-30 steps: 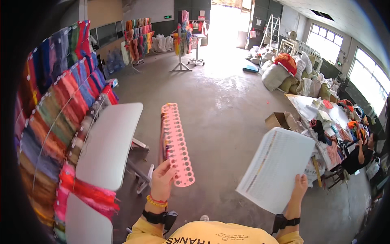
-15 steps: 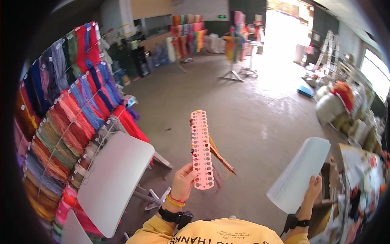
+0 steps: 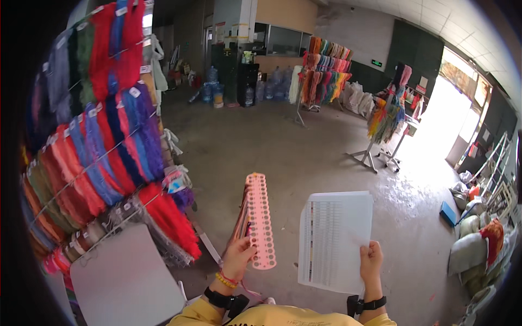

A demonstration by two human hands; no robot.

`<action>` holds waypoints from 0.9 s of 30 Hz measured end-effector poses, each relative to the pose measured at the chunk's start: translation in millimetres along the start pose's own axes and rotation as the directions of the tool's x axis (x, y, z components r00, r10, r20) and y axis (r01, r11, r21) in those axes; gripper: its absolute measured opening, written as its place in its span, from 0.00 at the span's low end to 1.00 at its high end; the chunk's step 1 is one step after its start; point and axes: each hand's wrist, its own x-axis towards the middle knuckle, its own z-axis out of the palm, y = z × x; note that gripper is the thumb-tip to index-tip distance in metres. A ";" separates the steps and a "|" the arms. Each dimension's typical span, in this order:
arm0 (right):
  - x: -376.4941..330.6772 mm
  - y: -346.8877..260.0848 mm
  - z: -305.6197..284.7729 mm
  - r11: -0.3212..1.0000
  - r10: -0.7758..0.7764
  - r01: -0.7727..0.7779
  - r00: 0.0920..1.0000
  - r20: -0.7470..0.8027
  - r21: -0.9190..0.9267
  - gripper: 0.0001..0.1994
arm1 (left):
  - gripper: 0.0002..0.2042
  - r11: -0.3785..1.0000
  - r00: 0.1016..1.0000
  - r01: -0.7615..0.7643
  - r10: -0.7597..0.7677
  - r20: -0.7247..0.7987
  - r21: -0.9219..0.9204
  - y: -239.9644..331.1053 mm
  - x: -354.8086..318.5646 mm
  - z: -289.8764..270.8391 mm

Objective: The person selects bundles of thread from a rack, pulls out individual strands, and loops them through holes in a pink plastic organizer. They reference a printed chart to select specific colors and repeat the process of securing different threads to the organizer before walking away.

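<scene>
Lengthwise, a pink perforated strip [image 3: 261, 221], left hand [image 3: 237, 259] pinching it, points near twelve o'clock; right hand [image 3: 372, 263] grips white paper sheets [image 3: 337, 239].

**None legible on my feed**

White paper sheets [image 3: 353, 233]: fine tabular rows [image 3: 328, 239] I can't read. Small white tags [image 3: 135, 92] on coloured yarn skeins [image 3: 102, 54]: blurred. Green rectangular wall sign [image 3: 376, 63]: too small. Yellow fabric shirt [image 3: 288, 313]: dark lettering [image 3: 246, 324], cropped.
</scene>
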 end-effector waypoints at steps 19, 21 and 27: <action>417.0 67.1 316.1 0.932 -0.290 0.352 0.867 0.405 -0.086 0.07 | 0.17 0.938 0.802 -0.342 0.323 -0.502 0.058 74.8 280.3 -61.2; 437.9 50.8 376.3 0.935 -0.298 0.354 0.774 0.559 0.008 0.07 | 0.17 0.909 0.722 -0.414 0.362 -0.590 0.052 82.7 290.1 -64.7; 485.7 30.4 525.7 0.919 -0.351 0.370 0.602 0.718 0.139 0.07 | 0.16 0.898 0.684 -0.437 0.369 -0.629 0.051 85.3 376.8 -147.1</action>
